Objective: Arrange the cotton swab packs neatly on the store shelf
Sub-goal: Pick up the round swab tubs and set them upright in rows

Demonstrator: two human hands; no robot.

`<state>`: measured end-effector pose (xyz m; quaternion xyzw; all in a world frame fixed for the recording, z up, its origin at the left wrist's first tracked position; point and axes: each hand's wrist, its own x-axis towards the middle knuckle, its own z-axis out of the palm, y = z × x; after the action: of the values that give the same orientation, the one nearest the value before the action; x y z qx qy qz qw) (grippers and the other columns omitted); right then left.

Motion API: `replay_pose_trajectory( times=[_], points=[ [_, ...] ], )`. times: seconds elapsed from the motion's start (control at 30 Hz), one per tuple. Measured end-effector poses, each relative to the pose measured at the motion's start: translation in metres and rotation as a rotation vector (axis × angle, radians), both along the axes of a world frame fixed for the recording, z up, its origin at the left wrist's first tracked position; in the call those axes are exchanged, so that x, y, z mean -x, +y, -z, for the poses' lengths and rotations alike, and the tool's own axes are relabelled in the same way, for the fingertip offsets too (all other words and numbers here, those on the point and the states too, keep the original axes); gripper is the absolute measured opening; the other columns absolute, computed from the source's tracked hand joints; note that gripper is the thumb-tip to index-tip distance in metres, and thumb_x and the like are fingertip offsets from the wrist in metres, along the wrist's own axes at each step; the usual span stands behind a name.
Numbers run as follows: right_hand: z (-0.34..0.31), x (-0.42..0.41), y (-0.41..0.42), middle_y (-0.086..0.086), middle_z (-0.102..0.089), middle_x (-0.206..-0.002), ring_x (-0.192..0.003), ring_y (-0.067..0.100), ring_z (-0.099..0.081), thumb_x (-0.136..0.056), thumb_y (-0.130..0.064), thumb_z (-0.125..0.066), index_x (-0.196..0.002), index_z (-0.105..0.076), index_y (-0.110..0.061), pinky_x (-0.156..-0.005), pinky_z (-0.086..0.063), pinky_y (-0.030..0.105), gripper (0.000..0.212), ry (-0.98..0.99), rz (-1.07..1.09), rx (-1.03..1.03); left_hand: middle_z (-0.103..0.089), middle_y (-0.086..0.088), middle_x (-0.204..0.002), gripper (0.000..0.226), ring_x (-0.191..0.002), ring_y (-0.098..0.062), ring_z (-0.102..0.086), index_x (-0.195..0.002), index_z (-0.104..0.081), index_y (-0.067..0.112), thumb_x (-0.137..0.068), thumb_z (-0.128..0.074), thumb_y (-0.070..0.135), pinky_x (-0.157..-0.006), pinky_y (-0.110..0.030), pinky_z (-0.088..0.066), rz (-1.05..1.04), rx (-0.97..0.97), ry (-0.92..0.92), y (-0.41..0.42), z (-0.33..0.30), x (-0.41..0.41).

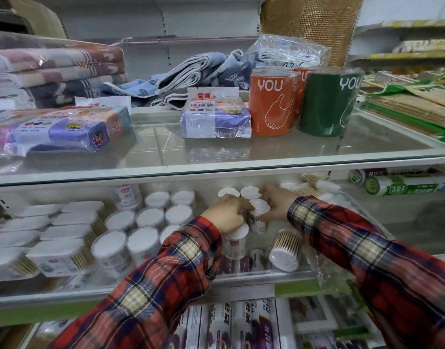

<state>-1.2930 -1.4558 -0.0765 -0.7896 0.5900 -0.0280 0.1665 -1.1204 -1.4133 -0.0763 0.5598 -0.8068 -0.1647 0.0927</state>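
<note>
**Colours and patterns on the shelves**

White cotton tips are seen on the round swab tubs (143, 217), and pale tan wooden sticks on a tipped swab tub (285, 250). The flat swab packs (63, 231) are white with tan stick ends. Both sleeves (367, 248) are patterned in red, navy and cream plaid. On the upper shelf, an orange roll (270, 104) and a dark green roll (328, 104) are lettered "YOU" in white. The wrapped bag packs (215, 119) are coloured purple and white. Folded towels (58, 69) are striped in brown, grey and cream; a blue-grey cloth (204, 71) lies behind.
</note>
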Motion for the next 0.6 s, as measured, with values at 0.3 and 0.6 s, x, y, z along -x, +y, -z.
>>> replay_pose_trajectory(
  times=[0.3, 0.6],
  points=[
    [-0.011, 0.007, 0.008, 0.002, -0.059, -0.125, -0.107, 0.020, -0.058, -0.072, -0.049, -0.073, -0.134, -0.039, -0.021, -0.089, -0.047, 0.030, 0.077, 0.075, -0.060, 0.080, -0.055, -0.004, -0.139, 0.053, -0.129, -0.022, -0.047, -0.128, -0.060, 0.022, -0.083, -0.043, 0.002, -0.108, -0.033, -0.036, 0.028, -0.026, 0.101, 0.001, 0.004, -0.004],
    [-0.030, 0.028, 0.071, 0.000, -0.043, -0.141, -0.127, 0.023, -0.038, -0.053, -0.067, -0.076, -0.139, -0.033, -0.036, -0.107, -0.032, 0.040, 0.101, 0.433, -0.069, -0.120, -0.064, 0.002, -0.122, 0.035, -0.110, -0.010, -0.058, -0.116, -0.066, 0.025, -0.090, -0.047, 0.014, -0.095, -0.020, -0.042, -0.042, 0.021, 0.456, 0.023, -0.003, 0.010]
  ],
)
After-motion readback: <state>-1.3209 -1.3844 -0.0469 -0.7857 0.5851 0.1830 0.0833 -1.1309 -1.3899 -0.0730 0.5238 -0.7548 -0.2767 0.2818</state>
